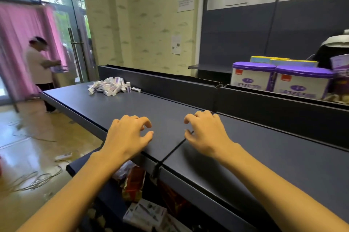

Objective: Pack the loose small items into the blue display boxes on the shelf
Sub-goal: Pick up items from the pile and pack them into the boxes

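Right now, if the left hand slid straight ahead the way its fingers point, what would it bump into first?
The left hand points up and to the right across the bare dark shelf top. Probably it would first meet the shelf's raised back panel, passing to the right of the pile of small white boxes, though depth is hard to judge.

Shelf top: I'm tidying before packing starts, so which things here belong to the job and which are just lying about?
Job:
- pile of small white-and-purple items
- stray item beside it
- left hand and right hand, both empty
No blue display boxes are visible.

Lying about:
- purple-lidded tins
- packets on the lower shelf
- floor cables
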